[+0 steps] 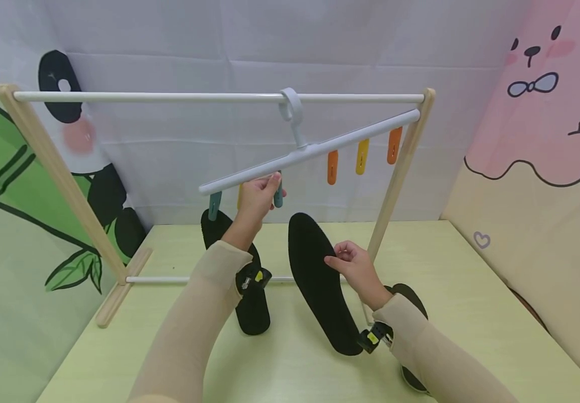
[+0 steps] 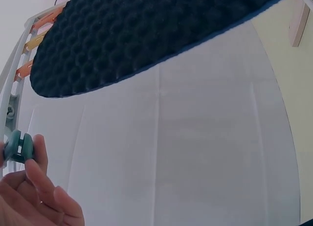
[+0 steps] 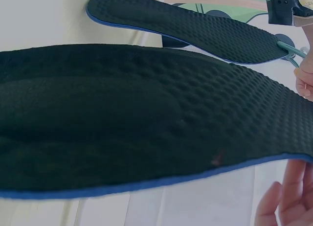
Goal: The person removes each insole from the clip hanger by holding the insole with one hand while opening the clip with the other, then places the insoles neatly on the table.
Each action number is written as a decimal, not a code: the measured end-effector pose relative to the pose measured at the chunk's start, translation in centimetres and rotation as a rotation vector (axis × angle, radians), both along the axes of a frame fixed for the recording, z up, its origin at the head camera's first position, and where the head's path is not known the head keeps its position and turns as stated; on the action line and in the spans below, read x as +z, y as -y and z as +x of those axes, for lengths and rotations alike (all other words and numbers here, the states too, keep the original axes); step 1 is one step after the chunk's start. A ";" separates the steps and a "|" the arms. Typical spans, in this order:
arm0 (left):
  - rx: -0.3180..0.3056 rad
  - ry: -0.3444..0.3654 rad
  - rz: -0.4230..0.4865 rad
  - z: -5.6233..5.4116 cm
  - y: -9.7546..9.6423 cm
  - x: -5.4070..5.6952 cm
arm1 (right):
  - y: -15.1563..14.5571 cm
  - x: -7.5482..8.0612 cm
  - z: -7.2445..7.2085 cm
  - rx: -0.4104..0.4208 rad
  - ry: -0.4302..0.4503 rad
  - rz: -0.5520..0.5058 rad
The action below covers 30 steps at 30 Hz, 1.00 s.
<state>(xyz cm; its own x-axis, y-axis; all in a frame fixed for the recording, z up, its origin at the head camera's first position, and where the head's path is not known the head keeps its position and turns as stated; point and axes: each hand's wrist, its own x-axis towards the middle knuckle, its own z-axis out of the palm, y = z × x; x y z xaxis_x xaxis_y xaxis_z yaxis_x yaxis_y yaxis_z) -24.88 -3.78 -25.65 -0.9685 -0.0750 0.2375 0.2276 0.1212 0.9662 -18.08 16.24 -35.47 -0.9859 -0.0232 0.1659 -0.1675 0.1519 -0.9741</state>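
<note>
A white clip hanger (image 1: 355,136) hangs by its hook from the rack's top bar and tilts down to the left. My left hand (image 1: 257,204) pinches a teal clip (image 1: 278,196) under its lower half; the left wrist view shows the clip's grips (image 2: 18,146) between thumb and fingers. In my right hand (image 1: 359,273) a black insole (image 1: 315,274) with a blue edge is held by its side, toe end up. Another black insole (image 1: 253,313) hangs from the leftmost teal clip (image 1: 214,206), partly hidden behind my left forearm.
The drying rack has wooden legs (image 1: 63,179) and white bars (image 1: 169,98). Orange clips (image 1: 332,168) and a yellow clip (image 1: 362,157) hang on the hanger's right half. Below my right forearm lies a dark, shoe-like item (image 1: 411,296) on the table (image 1: 481,336), partly covered.
</note>
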 end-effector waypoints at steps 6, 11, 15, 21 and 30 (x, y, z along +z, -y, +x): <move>-0.001 0.009 -0.005 0.2 0.0 0.2 | -0.2 0.0 0.0 -0.005 0.006 0.008; -0.006 0.008 -0.010 0.0 0.0 0.1 | -0.4 0.0 0.0 -0.015 0.003 0.012; -0.001 0.001 -0.010 -0.1 0.1 0.0 | -0.5 0.0 0.0 -0.024 0.007 0.002; -0.002 -0.001 -0.009 -0.1 0.0 0.0 | -0.7 0.0 0.0 -0.020 0.006 -0.004; -0.001 0.007 -0.002 -0.1 0.0 0.0 | -1.2 -0.2 0.1 -0.019 0.007 -0.010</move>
<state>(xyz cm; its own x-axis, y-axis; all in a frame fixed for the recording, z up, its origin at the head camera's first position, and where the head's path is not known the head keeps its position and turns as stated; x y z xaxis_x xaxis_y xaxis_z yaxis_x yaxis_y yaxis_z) -25.01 -3.79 -25.61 -0.9701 -0.0734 0.2313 0.2213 0.1232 0.9674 -17.99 17.40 -35.64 -0.9873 -0.0028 0.1590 -0.1578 0.1452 -0.9767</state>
